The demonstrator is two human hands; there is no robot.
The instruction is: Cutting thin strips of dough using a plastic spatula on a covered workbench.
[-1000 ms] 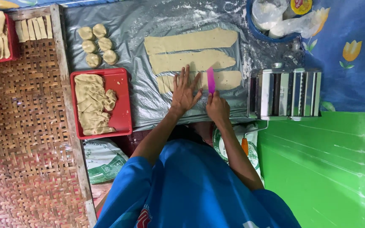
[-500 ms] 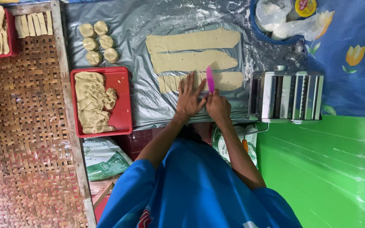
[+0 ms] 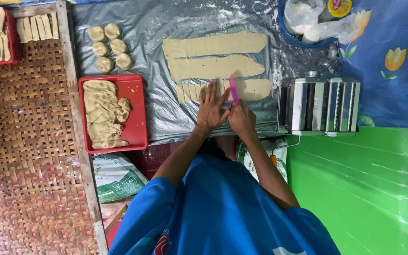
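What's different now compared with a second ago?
The left hand and the right hand with the pink knife have shifted slightly leftward along the nearest dough strip. The right hand still grips the knife. The other strips, dough balls and red tray stayed put.

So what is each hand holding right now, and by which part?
The right hand holds the pink cutter by its lower end, blade on the dough strip. The left hand holds nothing; it presses flat on that strip.

Person seen from above: loose bright-blue short-sleeved shirt [image 3: 223, 208] worn.

Forearms and both hands left bare; a small red-and-white printed mark [image 3: 160, 243] is noted on the shirt's lower edge.
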